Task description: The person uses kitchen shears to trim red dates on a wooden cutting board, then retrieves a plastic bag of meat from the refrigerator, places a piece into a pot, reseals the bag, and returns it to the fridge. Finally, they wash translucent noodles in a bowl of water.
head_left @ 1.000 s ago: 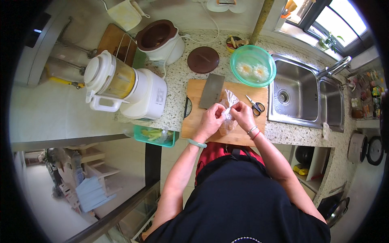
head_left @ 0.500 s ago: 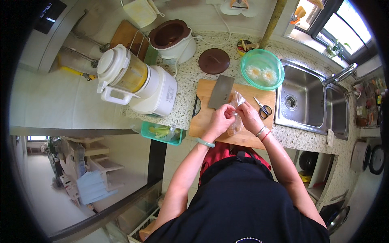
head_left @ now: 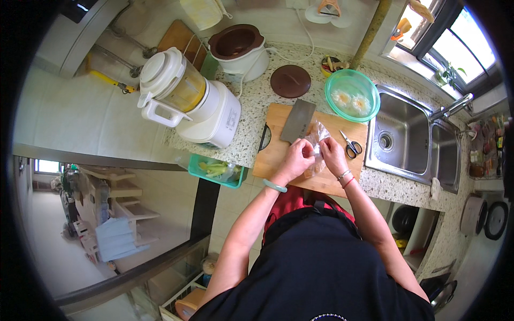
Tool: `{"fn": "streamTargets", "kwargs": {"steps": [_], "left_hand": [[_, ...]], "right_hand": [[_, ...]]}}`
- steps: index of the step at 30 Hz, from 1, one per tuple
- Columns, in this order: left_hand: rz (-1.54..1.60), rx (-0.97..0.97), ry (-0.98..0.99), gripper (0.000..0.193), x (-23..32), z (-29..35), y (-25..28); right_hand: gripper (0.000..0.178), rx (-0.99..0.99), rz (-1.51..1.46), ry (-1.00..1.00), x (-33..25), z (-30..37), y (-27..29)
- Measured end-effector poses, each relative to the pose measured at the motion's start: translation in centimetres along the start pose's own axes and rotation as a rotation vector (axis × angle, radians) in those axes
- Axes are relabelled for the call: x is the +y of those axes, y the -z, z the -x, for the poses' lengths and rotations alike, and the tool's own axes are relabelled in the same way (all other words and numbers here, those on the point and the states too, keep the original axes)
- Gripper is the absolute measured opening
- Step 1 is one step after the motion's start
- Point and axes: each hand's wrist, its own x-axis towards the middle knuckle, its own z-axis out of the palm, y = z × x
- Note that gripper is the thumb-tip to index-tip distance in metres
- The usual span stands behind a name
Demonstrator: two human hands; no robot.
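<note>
Both my hands work a clear plastic bag [head_left: 317, 134] over the wooden cutting board [head_left: 278, 160]. My left hand [head_left: 296, 159] pinches the bag's left side, a green bangle on that wrist. My right hand [head_left: 333, 154] grips its right side, thin bracelets on the wrist. The bag holds something pale and brownish that I cannot make out. A broad cleaver [head_left: 297, 121] lies on the board just beyond my left hand. Small scissors [head_left: 350, 144] lie on the board's right end, beside my right hand.
A green bowl [head_left: 353, 96] with pale pieces in water stands by the steel sink [head_left: 399, 142]. A brown lid [head_left: 290, 81], a white cooker pot [head_left: 238, 49] and a white blender [head_left: 187, 101] stand on the speckled counter. A green tray [head_left: 217, 171] hangs at the counter's front edge.
My hands stay on the bag over the board, fingers shifting slightly. The view has moved as my head turned; nothing else on the counter has moved.
</note>
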Motion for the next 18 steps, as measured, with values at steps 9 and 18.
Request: {"fn": "streamTargets", "kwargs": {"steps": [9,18], "left_hand": [[-0.152,0.082,-0.192,0.014,1.3,-0.2,0.4],[0.027,-0.092,0.019,0.010,1.1,0.0,0.2]], "right_hand": [[0.018,-0.097,0.184,0.448,-2.2,0.2,2.1],[0.013,0.131,-0.528,-0.353,-0.3,-0.4,-0.1]]}}
